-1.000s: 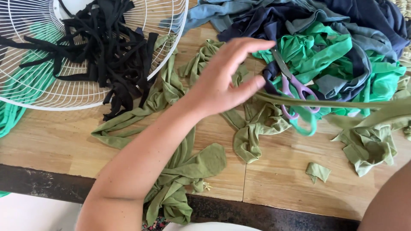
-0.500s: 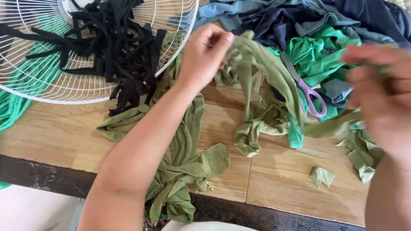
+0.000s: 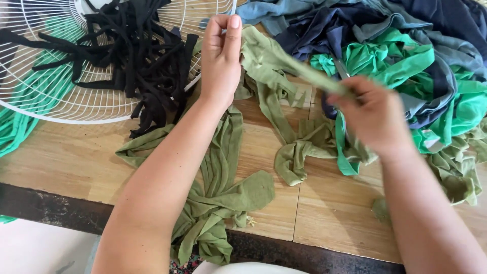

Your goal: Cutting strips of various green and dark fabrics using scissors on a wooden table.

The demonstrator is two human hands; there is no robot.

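My left hand is raised over the wooden table, pinching one end of an olive green fabric strip. My right hand grips the same strip further along, so it is stretched between the two hands. More olive green strips lie on the table under my left forearm and hang over the front edge. Another bunch of olive strips lies between the hands. The scissors seen earlier are hidden behind my right hand.
A white wire fan guard lies at the left with black fabric strips piled on it. A heap of navy, grey and bright green cloth fills the back right. Olive scraps lie at the right edge.
My left hand closed on the olive strip and lifted it toward the back. My right hand came in from the right and took hold of the strip, pulling it taut.
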